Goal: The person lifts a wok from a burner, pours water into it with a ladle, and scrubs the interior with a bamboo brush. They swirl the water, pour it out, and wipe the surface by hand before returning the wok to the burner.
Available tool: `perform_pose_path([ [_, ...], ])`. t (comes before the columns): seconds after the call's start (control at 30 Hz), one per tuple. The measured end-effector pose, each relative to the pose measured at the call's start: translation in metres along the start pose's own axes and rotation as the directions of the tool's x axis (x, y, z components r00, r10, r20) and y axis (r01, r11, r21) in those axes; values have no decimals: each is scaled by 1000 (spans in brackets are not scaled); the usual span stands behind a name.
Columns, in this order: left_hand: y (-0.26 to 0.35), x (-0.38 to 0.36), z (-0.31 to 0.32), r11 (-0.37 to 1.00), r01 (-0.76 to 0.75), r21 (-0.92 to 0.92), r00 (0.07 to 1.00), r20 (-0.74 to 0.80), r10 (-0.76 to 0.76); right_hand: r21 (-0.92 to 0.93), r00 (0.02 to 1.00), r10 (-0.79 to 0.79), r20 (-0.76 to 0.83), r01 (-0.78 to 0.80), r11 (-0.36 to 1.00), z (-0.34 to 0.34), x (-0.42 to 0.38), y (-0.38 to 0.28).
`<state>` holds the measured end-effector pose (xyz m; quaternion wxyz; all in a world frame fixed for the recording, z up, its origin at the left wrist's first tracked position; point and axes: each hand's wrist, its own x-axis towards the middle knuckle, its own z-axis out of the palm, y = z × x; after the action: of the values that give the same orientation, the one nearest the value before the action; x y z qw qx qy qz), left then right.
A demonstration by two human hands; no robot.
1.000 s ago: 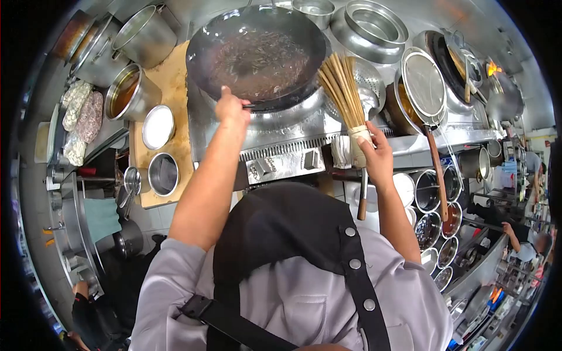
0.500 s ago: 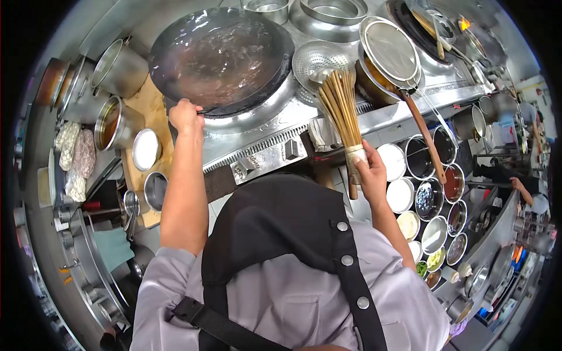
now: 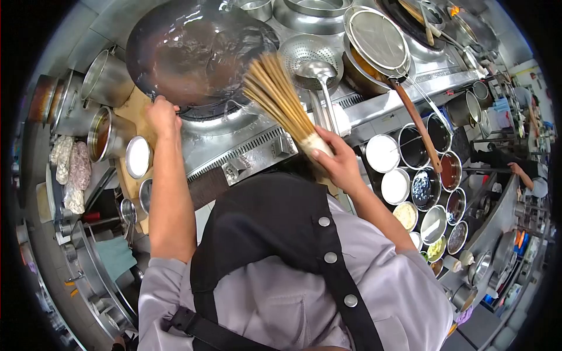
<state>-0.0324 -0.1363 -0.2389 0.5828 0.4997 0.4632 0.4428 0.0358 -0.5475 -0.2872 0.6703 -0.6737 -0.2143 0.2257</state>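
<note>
My left hand [image 3: 163, 116] is closed on the near-left edge of a large dark wok [image 3: 139, 50], where a small handle seems to be; the fingers partly cover it. Moving water [image 3: 205, 50] lies in the wok, and a thin splash shows at its near right rim. In my right hand [image 3: 338, 161] is a bamboo wok brush [image 3: 278, 96], gripped around its pale bound end. Its bristles point up and left, with their tips over the right rim of the wok. Just right of the brush, a metal ladle [image 3: 318, 70] rests on a perforated skimmer [image 3: 291, 52].
A fine mesh strainer [image 3: 379, 38] with a wooden handle [image 3: 417, 126] lies across a pot at the right. Several seasoning containers [image 3: 383, 153] stand below it. Steel pots [image 3: 111, 76] line the left side. A person's arm [image 3: 523, 174] shows at far right.
My right hand has brought the brush left and up, tilting it toward the wok. The ladle and skimmer are now uncovered. The whole view has shifted slightly; my left hand keeps its grip.
</note>
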Motion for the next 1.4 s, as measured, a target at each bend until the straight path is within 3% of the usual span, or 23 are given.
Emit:
perform_pose_path([
  [0.13, 5, 9, 9, 991, -118, 69, 993, 20, 117, -243, 953, -294, 76, 303, 922, 37, 84, -20],
  [0.2, 7, 10, 15, 945, -326, 25, 943, 73, 324, -186, 977, -197, 76, 208, 960, 54, 140, -31],
  [0.27, 10, 4, 16, 924, -363, 118, 931, 84, 355, -42, 998, -12, 61, 14, 999, 70, 184, -43],
  [0.37, 19, -26, 20, 682, -540, 493, 816, 108, 568, 166, 1000, 6, -12, -4, 986, 84, 230, -31],
  [0.43, 12, -46, 15, 531, -701, 476, 669, 180, 722, 387, 997, 79, 14, -78, 919, 82, 230, -26],
  [0.47, 11, -64, 13, 521, -697, 493, 676, 209, 707, 455, 991, 128, 27, -127, 881, 80, 222, -23],
  [0.5, 4, -78, 12, 495, -755, 430, 621, 228, 749, 448, 994, 105, -8, -90, 889, 79, 213, -14],
  [0.53, 1, -95, 10, 541, -757, 367, 644, 274, 714, 439, 996, 78, -34, -55, 897, 77, 202, -5],
  [0.57, -11, -105, 8, 480, -817, 321, 568, 299, 767, 463, 996, 88, -33, -63, 884, 73, 192, 2],
  [0.63, -18, -133, 0, 566, -738, 366, 674, 423, 606, 526, 994, 110, -16, -85, 846, 65, 175, 3],
  [0.7, -37, -138, -1, 495, -840, 223, 540, 430, 723, 563, 992, 128, 23, -118, 818, 53, 167, 9],
  [0.83, -40, -132, 3, 518, -851, 85, 509, 375, 775, 512, 987, 90, 136, -148, 846, 56, 178, -1],
  [0.9, -25, -128, 3, 669, -703, 243, 711, 267, 650, 376, 969, 121, 216, -197, 906, 64, 183, -18],
  [0.93, -20, -120, 3, 809, -562, 172, 823, 217, 526, 298, 946, 140, 292, -230, 926, 63, 188, -23],
  [1.0, -28, -91, 4, 793, -558, 244, 827, 81, 557, -186, 892, 235, 386, -175, 967, 56, 189, -45],
  [1.03, -35, -75, 4, 787, -561, 258, 823, 71, 563, -472, 800, 59, 597, 290, 833, 39, 196, -50],
  [1.1, -49, -51, 1, 996, -69, 47, 997, 36, 67, -631, 790, 175, 587, 312, 710, 18, 197, -79],
  [1.13, -48, -50, 2, 996, -77, 47, 997, 29, 75, -756, 829, 248, 501, 280, 592, 15, 199, -106],
  [1.17, -47, -51, 5, 993, 42, -107, 999, 11, -41, -804, 856, 248, 453, 272, 529, 7, 206, -122],
  [1.2, -50, -51, 9, 952, 158, -263, 987, 17, -159, -872, 911, 134, 390, 319, 370, -2, 213, -129],
  [1.27, -62, -51, 12, 931, 165, -326, 984, -11, -178, -943, 954, -76, 290, 299, 148, 0, 219, -141],
  [1.33, -70, -50, 16, 855, 386, -347, 919, 60, -391, -964, 934, -305, 184, 233, 131, 19, 211, -146],
  [1.4, -92, -33, 21, 670, 542, -508, 836, 245, -491, -941, 921, -385, 58, 179, 287, 48, 195, -138],
])
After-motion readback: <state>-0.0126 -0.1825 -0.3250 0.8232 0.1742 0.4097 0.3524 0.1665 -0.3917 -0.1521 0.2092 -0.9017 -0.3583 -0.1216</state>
